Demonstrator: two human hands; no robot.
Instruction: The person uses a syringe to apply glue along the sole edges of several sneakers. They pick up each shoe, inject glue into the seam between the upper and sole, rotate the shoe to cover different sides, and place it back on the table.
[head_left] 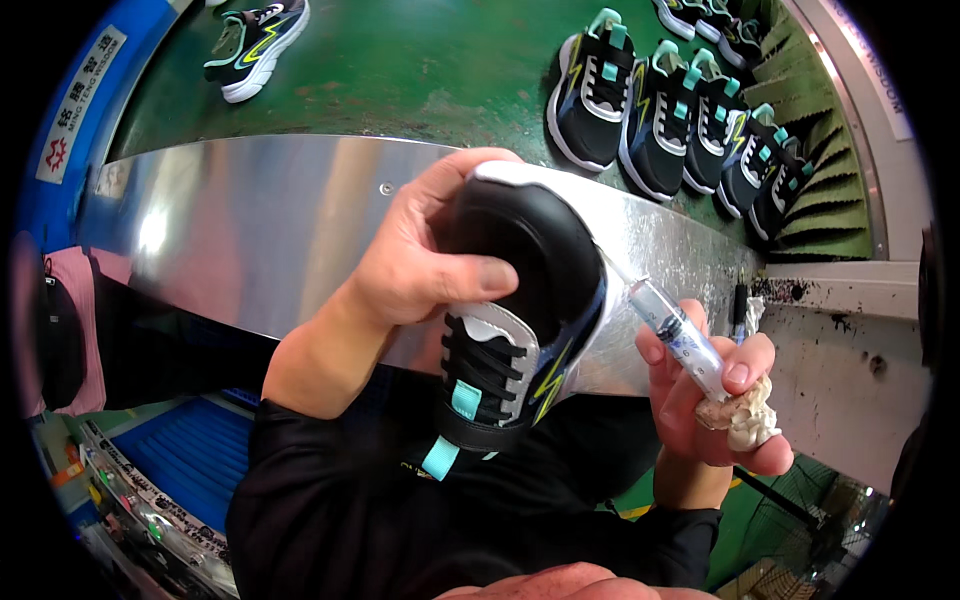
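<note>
A black sneaker (485, 385) with a white sole, mint tabs and a yellow zigzag is held up at the middle, its heel pointing away from me. My left hand (425, 250) grips it at the heel, thumb on the collar and fingers behind. In my right hand (700, 375) is a clear syringe (678, 335), its thin tip at the seam between the shoe's upper and sole. A crumpled whitish lump (742, 415), crusted-looking, sits around the syringe's lower end among my fingers.
Below the shoe lies a shiny metal ledge (270, 210). Beyond it, a green surface (430, 70) carries several matching sneakers (665, 120) at the right and one sneaker (258, 48) at the far left. Green bristly strips (820, 150) line the right side. A dark pen-like object (740, 310) stands nearby.
</note>
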